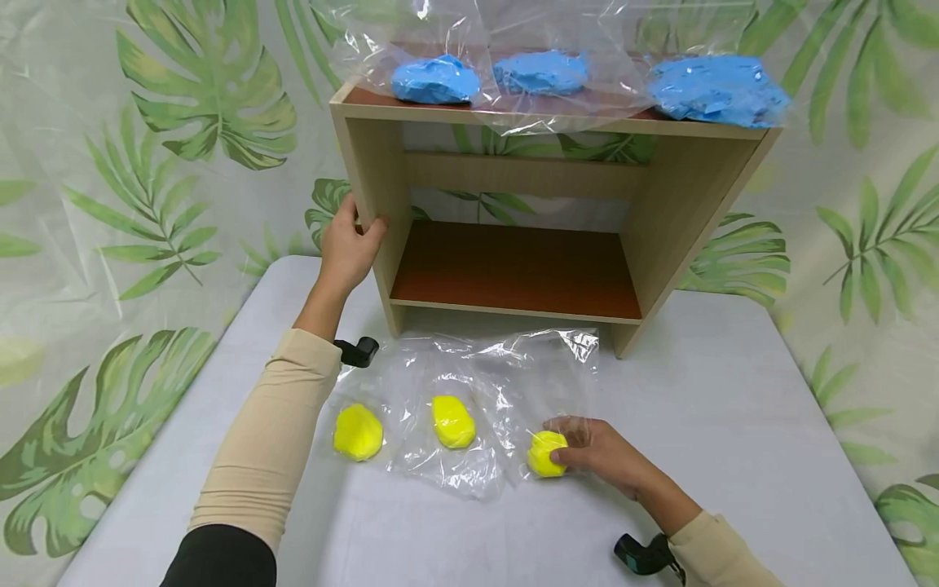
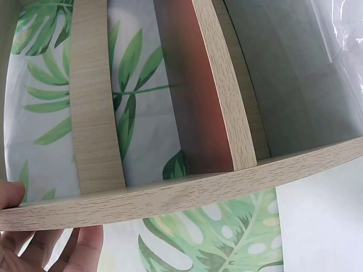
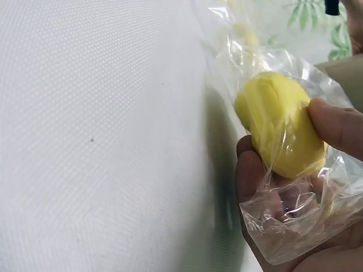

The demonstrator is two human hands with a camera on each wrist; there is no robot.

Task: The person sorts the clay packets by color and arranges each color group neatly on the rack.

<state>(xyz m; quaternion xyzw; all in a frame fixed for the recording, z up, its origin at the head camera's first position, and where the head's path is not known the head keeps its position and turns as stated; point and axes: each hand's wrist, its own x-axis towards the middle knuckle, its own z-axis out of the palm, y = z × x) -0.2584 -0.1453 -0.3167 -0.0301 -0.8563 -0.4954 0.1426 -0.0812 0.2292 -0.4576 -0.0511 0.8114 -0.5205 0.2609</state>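
My left hand holds the left side panel of a small wooden shelf. In the left wrist view, the thumb is on the inner face of that panel and the fingers are on its outer face. Down at the right, my right hand grips a yellow clay-like lump inside a clear plastic bag, its thumb pressing the near side. Two more bagged lumps, a middle yellow one and a left yellow one, lie on the table.
Three blue lumps in clear bags sit on the shelf's top: a left one, a middle one and a larger right one. A white cloth covers the table. Behind hangs a leaf-print curtain.
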